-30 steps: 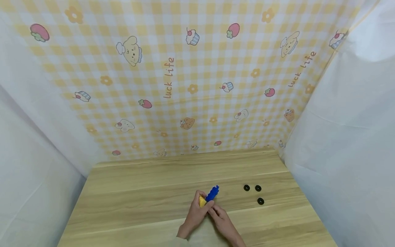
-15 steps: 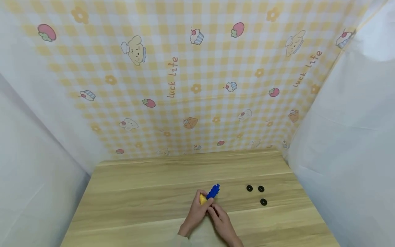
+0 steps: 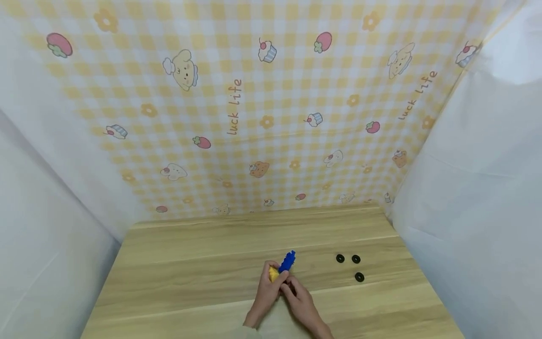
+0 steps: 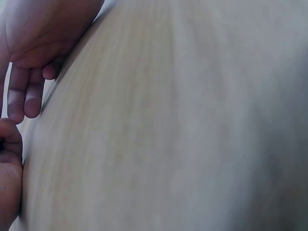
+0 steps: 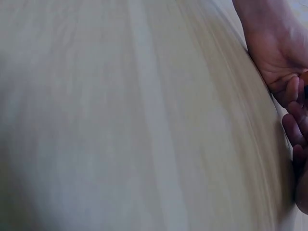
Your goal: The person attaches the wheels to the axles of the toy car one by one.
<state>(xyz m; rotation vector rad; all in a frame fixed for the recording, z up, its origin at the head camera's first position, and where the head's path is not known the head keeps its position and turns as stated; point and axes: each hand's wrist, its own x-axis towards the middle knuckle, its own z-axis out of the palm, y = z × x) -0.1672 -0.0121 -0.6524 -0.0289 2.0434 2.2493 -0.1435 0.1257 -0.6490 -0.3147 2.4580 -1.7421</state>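
My left hand [image 3: 267, 289] grips a small toy assembly low over the table. Its yellow part [image 3: 274, 274] sits in the palm, and a blue studded part [image 3: 287, 261] sticks up past the thumb, tilted right. My right hand [image 3: 301, 303] meets the assembly's lower end with thumb and fingertips. A dark spot shows there, but what those fingertips hold is hidden. In the left wrist view the right hand's outer fingers [image 4: 32, 94] extend toward the left hand. A sliver of orange [image 5: 304, 77] shows by the left palm in the right wrist view.
Three black rings [image 3: 356, 259] with centre holes, like small toy tyres, lie right of the hands on the wood-grain table [image 3: 190, 263]. A yellow checked cloth [image 3: 237, 155] hangs behind the table. White cloth [image 3: 474, 188] encloses both sides.
The blue part has shifted slightly left and tilts a little more upright. Both hands stay together at the assembly; the right fingers have shifted slightly. The black rings lie as before.
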